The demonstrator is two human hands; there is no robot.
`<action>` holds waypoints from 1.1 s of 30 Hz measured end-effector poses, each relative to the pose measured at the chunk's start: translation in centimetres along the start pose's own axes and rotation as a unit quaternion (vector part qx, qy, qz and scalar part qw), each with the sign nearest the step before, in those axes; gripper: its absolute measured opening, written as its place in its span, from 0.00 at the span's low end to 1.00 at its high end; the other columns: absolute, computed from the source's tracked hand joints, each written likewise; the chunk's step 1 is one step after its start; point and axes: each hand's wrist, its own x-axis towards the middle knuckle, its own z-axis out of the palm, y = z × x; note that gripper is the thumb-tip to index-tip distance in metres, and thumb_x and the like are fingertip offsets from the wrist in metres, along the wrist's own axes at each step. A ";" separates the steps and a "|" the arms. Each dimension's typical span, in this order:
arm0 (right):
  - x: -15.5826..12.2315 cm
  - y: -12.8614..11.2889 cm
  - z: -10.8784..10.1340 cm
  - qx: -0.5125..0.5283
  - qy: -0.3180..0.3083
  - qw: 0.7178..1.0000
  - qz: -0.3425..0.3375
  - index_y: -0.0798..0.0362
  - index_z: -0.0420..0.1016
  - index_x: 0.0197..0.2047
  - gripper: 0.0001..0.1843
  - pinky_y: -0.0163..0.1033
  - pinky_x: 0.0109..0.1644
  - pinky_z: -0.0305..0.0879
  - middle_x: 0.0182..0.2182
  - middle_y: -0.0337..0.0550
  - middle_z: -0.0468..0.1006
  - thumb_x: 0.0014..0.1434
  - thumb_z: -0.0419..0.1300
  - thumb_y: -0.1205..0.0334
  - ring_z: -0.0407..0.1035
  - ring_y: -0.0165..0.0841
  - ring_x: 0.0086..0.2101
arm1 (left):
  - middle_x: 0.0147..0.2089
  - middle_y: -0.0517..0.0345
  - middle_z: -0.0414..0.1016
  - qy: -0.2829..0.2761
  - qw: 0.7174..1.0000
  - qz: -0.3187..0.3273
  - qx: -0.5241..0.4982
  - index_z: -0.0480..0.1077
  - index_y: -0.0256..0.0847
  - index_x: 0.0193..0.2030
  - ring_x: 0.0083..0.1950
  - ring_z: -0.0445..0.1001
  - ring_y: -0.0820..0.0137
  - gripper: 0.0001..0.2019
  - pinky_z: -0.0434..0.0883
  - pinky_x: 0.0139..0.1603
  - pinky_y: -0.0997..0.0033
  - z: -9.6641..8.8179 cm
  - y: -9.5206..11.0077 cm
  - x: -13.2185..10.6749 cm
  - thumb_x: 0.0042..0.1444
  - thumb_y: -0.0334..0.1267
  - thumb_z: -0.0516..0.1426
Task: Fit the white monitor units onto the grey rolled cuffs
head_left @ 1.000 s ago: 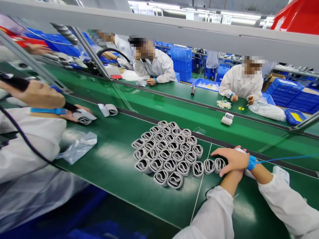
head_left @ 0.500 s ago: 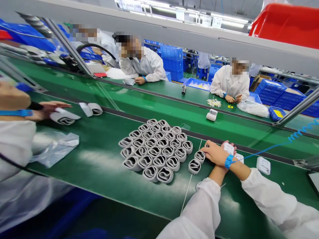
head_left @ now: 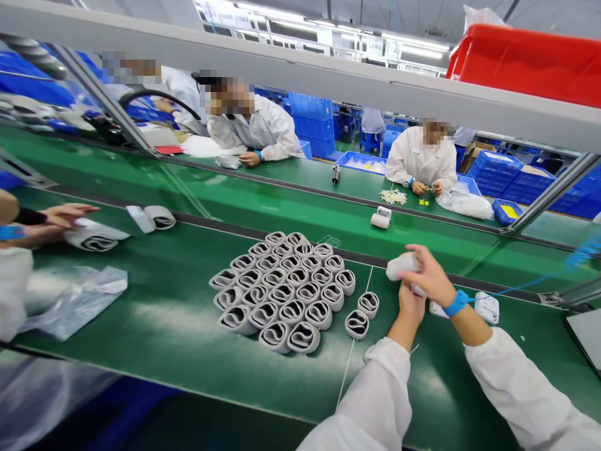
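Both my hands are raised just above the green belt (head_left: 188,326), right of a packed cluster of several grey coiled pieces (head_left: 282,288). My right hand (head_left: 429,272), with a blue wrist strap (head_left: 455,303), grips a white plastic part (head_left: 399,265) from above. My left hand (head_left: 410,304) sits under it, fingers curled toward the same part; its grip is partly hidden. Two loose grey coils (head_left: 362,314) stand beside my left wrist. Another white part (head_left: 486,307) lies on the belt to the right.
A co-worker's hand (head_left: 66,216) at the left holds a grey-white piece, with a plastic bag (head_left: 75,300) below it. Across the far belt sit people in white coats. A white part (head_left: 380,217) lies on the far belt. Blue crates stand behind; a red bin (head_left: 530,59) is overhead.
My hands lifted off the belt and brought a white part up with them. One grey coil that stood by my hand is gone from view. The view has shifted right.
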 end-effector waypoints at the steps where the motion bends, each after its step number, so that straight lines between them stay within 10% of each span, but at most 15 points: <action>1: -0.2 0.4 -1.6 0.097 0.039 0.994 0.025 0.47 0.72 0.68 0.39 0.56 0.64 0.76 0.57 0.49 0.83 0.57 0.79 0.56 0.79 0.48 0.55 | 0.62 0.41 0.82 -0.004 1.000 0.001 -0.005 0.75 0.42 0.64 0.61 0.83 0.55 0.20 0.81 0.64 0.49 0.0 0.2 0.2 0.69 0.41 0.55; 6: -2.9 4.4 -6.5 0.344 0.143 0.920 0.117 0.48 0.78 0.59 0.34 0.52 0.57 0.82 0.51 0.47 0.86 0.54 0.83 0.52 0.82 0.44 0.51 | 0.60 0.47 0.81 -0.026 1.000 0.014 0.008 0.71 0.50 0.67 0.58 0.84 0.57 0.21 0.82 0.60 0.43 -0.2 0.8 0.6 0.69 0.44 0.63; 13: -5.9 10.4 -6.3 0.443 0.166 0.874 0.110 0.43 0.79 0.60 0.34 0.52 0.59 0.81 0.51 0.43 0.87 0.53 0.85 0.53 0.83 0.40 0.50 | 0.57 0.41 0.84 -0.004 0.985 0.073 0.159 0.78 0.42 0.62 0.51 0.86 0.56 0.35 0.83 0.44 0.62 -0.9 0.4 1.0 0.63 0.71 0.63; 33: -7.2 8.4 -7.1 0.403 -0.040 0.907 0.121 0.49 0.79 0.66 0.36 0.61 0.67 0.74 0.59 0.57 0.85 0.60 0.78 0.45 0.80 0.53 0.58 | 0.48 0.45 0.88 -0.075 0.960 0.129 0.235 0.81 0.41 0.54 0.47 0.87 0.54 0.35 0.82 0.50 0.57 -1.1 0.7 -0.7 0.66 0.74 0.55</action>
